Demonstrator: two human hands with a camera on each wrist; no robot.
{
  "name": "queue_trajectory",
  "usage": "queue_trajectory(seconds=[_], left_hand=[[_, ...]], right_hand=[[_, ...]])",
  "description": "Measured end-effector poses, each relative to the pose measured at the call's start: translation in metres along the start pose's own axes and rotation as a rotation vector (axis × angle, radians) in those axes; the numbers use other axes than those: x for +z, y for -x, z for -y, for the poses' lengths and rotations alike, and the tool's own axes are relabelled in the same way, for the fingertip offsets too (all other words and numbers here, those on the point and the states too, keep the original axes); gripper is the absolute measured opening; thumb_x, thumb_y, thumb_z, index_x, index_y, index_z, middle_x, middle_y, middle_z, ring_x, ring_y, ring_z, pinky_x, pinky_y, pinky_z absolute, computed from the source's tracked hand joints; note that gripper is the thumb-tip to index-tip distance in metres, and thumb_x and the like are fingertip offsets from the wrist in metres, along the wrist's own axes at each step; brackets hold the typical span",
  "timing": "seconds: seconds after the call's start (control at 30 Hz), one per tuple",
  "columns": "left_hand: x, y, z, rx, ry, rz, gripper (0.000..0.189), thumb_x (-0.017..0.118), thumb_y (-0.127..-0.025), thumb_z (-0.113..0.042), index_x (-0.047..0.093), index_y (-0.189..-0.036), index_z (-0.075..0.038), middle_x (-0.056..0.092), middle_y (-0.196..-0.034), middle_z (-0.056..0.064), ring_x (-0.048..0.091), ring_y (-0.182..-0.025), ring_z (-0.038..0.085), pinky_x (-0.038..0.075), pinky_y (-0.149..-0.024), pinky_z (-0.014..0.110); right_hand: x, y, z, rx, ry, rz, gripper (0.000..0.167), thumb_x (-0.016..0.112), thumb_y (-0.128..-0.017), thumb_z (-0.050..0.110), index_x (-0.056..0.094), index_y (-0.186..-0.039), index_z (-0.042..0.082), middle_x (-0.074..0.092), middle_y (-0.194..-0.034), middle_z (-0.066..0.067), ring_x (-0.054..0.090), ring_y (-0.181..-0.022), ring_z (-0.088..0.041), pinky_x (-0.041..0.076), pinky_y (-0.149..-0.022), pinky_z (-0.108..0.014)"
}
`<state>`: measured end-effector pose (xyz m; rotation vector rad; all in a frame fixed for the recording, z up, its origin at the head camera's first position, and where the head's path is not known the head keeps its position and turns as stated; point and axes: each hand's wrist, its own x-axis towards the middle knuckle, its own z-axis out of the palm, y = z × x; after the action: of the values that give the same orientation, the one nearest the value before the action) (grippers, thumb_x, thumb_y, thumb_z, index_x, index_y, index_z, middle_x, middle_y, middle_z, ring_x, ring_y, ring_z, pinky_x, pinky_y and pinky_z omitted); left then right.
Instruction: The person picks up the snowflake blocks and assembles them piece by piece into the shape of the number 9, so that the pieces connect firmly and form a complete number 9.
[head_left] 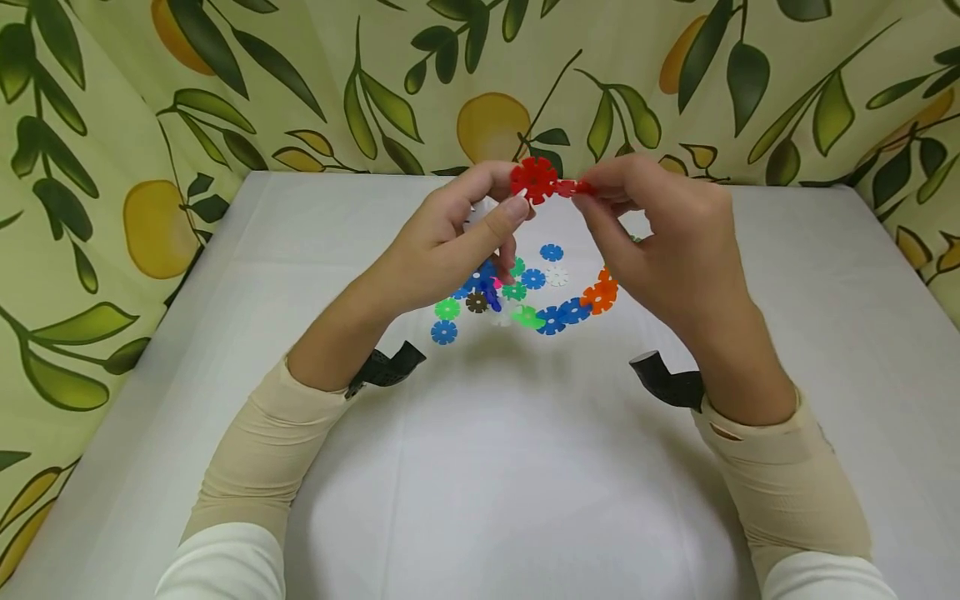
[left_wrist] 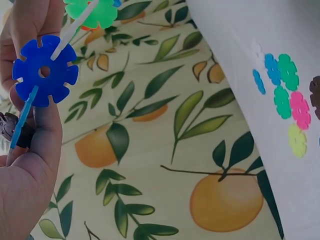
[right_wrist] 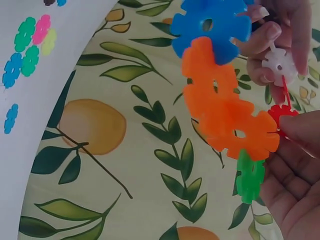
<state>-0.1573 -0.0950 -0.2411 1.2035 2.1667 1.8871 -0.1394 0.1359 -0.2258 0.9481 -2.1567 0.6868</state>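
Note:
My left hand (head_left: 450,242) pinches a red notched disc (head_left: 534,179) between thumb and fingers. Facing it, my right hand (head_left: 660,233) pinches another red disc (head_left: 573,188), and the two red pieces meet edge to edge. A curved chain of linked discs hangs below the hands, with orange discs (right_wrist: 240,131), a large blue disc (right_wrist: 212,25) and a green disc (right_wrist: 250,175) in the right wrist view. Near the fingers there, a white disc (right_wrist: 279,67) shows. The left wrist view has a dark blue disc (left_wrist: 46,71) linked in front of the left hand.
Loose discs lie on the white table (head_left: 480,483) beneath the hands, among them a blue one (head_left: 444,332), a light green one (head_left: 447,308) and a pink one (left_wrist: 300,110). A leaf-and-fruit patterned cloth (head_left: 315,75) stands behind. Black wrist mounts (head_left: 390,367) are on both forearms.

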Motion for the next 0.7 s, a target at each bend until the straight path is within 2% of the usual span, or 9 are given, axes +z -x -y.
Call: queue_trajectory(seconds=[0.13,0.33,0.5,0.7], left_hand=[[0.000,0.001,-0.001,-0.027,-0.040,-0.006,0.030,0.050,-0.105,-0.008,0.051,-0.133,0.003,0.056,-0.105,0.010,0.062,-0.069,0.025,0.057,-0.066,0.040],[0.001,0.002,-0.002,-0.041,-0.102,-0.008,0.029,0.052,-0.105,-0.012,0.054,-0.132,-0.001,0.057,-0.085,0.008,0.061,-0.067,0.021,0.054,-0.062,0.039],[0.005,0.003,-0.002,-0.094,-0.200,-0.013,0.031,0.050,-0.106,-0.020,0.054,-0.133,-0.004,0.053,-0.098,0.006,0.060,-0.064,0.018,0.054,-0.058,0.037],[0.009,0.003,0.000,-0.126,-0.282,0.010,0.030,0.045,-0.108,-0.020,0.054,-0.131,-0.003,0.053,-0.100,0.005,0.059,-0.064,0.015,0.054,-0.057,0.033]], right_hand=[[0.002,-0.001,-0.001,-0.042,0.050,-0.008,0.017,0.069,-0.094,0.004,0.066,-0.105,-0.008,0.073,-0.098,-0.017,0.072,-0.088,-0.025,0.058,-0.080,-0.034],[0.005,-0.001,0.000,-0.099,0.118,-0.032,0.015,0.067,-0.095,0.005,0.069,-0.102,-0.008,0.072,-0.094,-0.019,0.072,-0.083,-0.028,0.059,-0.073,-0.042],[0.015,0.000,0.004,-0.147,0.146,-0.126,0.007,0.068,-0.093,-0.001,0.069,-0.096,-0.007,0.070,-0.086,-0.019,0.067,-0.076,-0.034,0.057,-0.064,-0.048],[0.026,0.001,0.008,-0.161,0.153,-0.191,0.004,0.067,-0.090,-0.008,0.064,-0.092,-0.006,0.066,-0.080,-0.019,0.064,-0.070,-0.035,0.056,-0.061,-0.049]])
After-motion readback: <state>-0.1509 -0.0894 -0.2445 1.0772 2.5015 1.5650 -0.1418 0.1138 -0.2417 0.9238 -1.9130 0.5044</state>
